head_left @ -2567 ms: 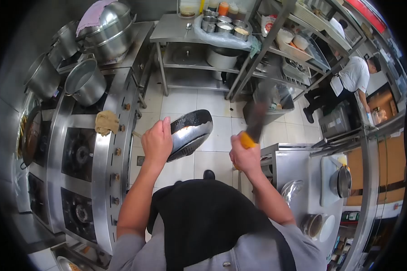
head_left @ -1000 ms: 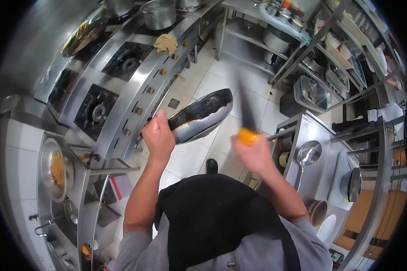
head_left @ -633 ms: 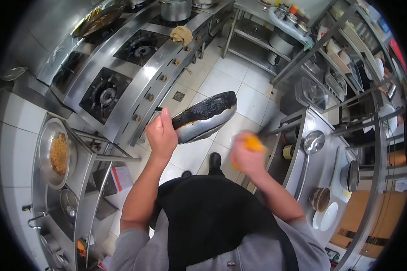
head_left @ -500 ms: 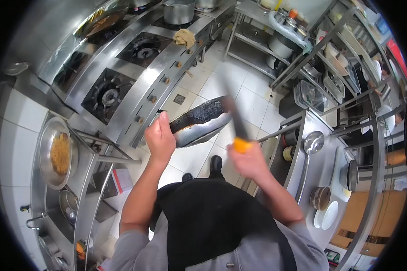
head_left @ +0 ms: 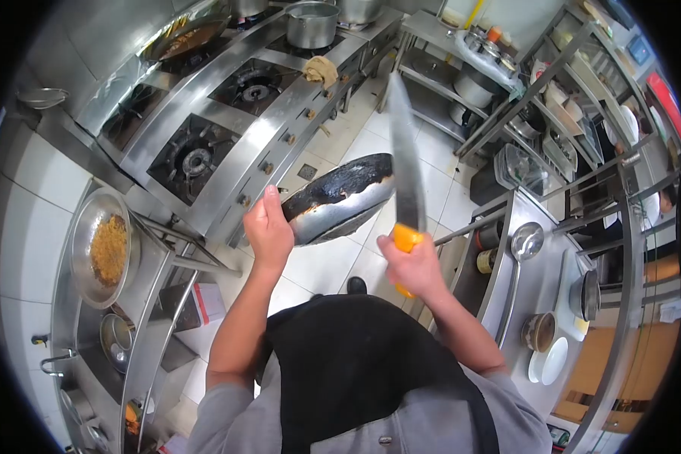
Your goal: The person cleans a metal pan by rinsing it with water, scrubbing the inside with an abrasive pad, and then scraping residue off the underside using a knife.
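Note:
My left hand (head_left: pixel 270 231) is closed on the near-left end of a pan (head_left: pixel 348 198), which it holds tilted in the air above the floor. Black, burnt crust covers the pan's upper side, and bare silvery metal with a ragged border shows below it. In my right hand (head_left: pixel 418 265) is a large knife (head_left: pixel 407 151), gripped by its yellow handle with the blade pointing up and away. That blade overlaps the pan's right end in view; whether the two touch, I cannot tell.
A gas stove (head_left: pixel 197 160) with a tan cloth (head_left: pixel 321 71) and a pot (head_left: pixel 312 26) runs along the left. At lower left, a metal bowl (head_left: pixel 131 261) holds orange-brown food. A ladle (head_left: pixel 527 240) lies on the right-hand counter beside a small bowl (head_left: pixel 538 331). Shelving (head_left: pixel 583 53) stands farther back.
The knife, blurred by motion before, now shows sharply, its blade more upright and farther right. My left hand still holds the pan at nearly the same place. The whole view has shifted slightly.

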### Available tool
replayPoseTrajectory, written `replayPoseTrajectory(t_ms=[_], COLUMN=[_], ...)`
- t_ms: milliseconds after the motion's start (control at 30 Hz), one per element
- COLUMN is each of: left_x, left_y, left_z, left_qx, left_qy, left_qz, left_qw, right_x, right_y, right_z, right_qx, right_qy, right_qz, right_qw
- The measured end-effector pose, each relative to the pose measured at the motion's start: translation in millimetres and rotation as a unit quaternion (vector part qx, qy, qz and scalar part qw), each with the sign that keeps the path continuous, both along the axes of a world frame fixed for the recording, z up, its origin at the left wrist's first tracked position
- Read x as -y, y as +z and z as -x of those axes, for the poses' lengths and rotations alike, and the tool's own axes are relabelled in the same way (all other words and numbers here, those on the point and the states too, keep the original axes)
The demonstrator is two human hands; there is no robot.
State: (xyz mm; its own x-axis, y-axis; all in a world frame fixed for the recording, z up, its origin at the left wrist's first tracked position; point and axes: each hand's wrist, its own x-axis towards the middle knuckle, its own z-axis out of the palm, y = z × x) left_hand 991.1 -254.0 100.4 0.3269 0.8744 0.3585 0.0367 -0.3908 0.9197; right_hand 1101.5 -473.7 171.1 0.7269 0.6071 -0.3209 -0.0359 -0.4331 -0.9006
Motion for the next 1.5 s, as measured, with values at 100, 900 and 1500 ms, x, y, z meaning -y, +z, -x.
replayPoseTrajectory(t_ms=[100, 900, 1500], left_x=[-2, 156, 78], left_y=[-4, -43, 56], left_z=[0, 350, 714], left_qx=[0.007, -0.222, -0.32], left_qy=[0.005, 0.587, 0.658], left_qz=[0.013, 0.149, 0.161], left_qw=[1.0, 0.764, 0.662], right_x=[0, -134, -291], right_y=[-8, -123, -71], right_z=[-1, 147, 593], right_qx=[-0.007, 0.005, 0.187], right_qy=[0.046, 0.6, 0.724], right_qz=[0.012, 0.115, -0.128], right_qw=[0.999, 0.792, 0.652])
